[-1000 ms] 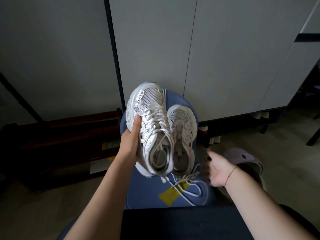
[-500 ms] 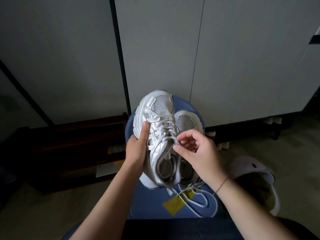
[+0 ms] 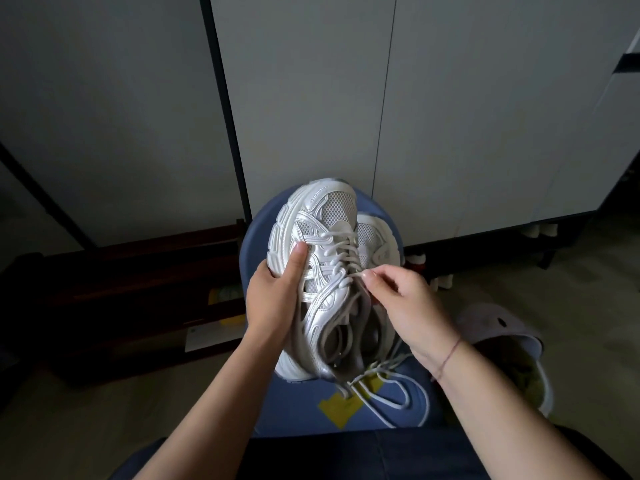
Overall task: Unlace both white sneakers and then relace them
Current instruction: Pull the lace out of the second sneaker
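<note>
While left hand [image 3: 270, 296] grips one sneaker [image 3: 329, 216], right hand [image 3: 412, 306] pinches its lace [image 3: 341, 252], second sneaker [image 3: 375, 237] apparently behind, on blue stool [image 3: 294, 403].

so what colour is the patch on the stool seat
Yellow patch, on the blue stool seat; head view.

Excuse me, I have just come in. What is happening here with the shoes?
A person at a blue stool works on a pair of white sneakers. The left hand holds the laced sneaker up by its side, toe pointing away. The right hand pinches its lace near the top eyelets, so unlacing seems to be just starting. The second sneaker lies beside it on the stool, and a loose lace trails over the seat.
</note>
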Demonstrator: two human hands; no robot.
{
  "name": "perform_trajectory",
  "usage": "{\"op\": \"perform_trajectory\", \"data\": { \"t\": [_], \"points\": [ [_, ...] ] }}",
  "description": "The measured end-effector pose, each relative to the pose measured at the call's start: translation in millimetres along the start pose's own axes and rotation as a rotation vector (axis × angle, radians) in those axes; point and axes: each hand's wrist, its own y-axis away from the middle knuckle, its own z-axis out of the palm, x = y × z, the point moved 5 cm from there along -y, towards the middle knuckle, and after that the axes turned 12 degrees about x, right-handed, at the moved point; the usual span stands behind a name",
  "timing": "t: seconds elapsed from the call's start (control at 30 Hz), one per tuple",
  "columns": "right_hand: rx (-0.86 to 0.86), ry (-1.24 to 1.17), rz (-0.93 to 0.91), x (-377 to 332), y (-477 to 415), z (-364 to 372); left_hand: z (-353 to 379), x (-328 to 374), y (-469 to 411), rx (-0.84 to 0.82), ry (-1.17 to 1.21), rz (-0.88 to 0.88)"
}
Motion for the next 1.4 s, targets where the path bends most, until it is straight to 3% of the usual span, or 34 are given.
{"op": "perform_trajectory", "data": {
  "t": [0.13, 0.2, 0.27, 0.37, 0.47, 0.6, 0.77, 0.87, 0.93, 1.07, 1.13, 1.3, 1.4],
  "points": [
    [-0.244, -0.755, 0.557, 6, 8, 14, 0, 4, -2, -0.012, 0.017, 0.024],
    [-0.291, -0.923, 0.642, 1, 7, 10, 0, 4, -3, -0.01, 0.027, 0.019],
    [-0.302, -0.986, 0.605, -2, 4, 4, 0, 0, -5, -0.014, 0.039, -0.013],
    [-0.294, -0.917, 0.478, -2, 3, 3, 1, -9, -7, -0.009, 0.101, -0.099],
    [-0.161, -0.794, 0.382, 1, 6, 6, 0, -11, -8, 0.002, 0.145, -0.151],
    [-0.038, -0.711, 0.263, -4, 7, 5, -1, -7, -7, -0.016, 0.161, -0.14],
    [-0.006, -0.485, 0.114, -10, 9, -1, -5, -6, -6, 0.012, 0.107, -0.09],
    [0.033, -0.478, 0.176, -7, 6, 0, -6, -4, -6, 0.02, 0.06, -0.054],
    [0.03, -0.723, 0.358, -3, 1, -2, -6, -2, -6, 0.015, 0.053, -0.039],
    [-0.133, -1.191, 0.674, -2, -3, -6, -7, 4, -3, 0.042, 0.034, -0.011],
    [-0.147, -1.155, 0.672, 2, -1, -5, -5, 4, -1, 0.029, 0.032, -0.003],
    [-0.158, -0.69, 0.486, 2, 8, 0, -4, -3, -4, 0.023, 0.06, -0.053],
    [-0.079, -0.686, 0.457, 3, 9, 1, -4, -1, -3, 0.013, 0.073, -0.057]
  ]
}}
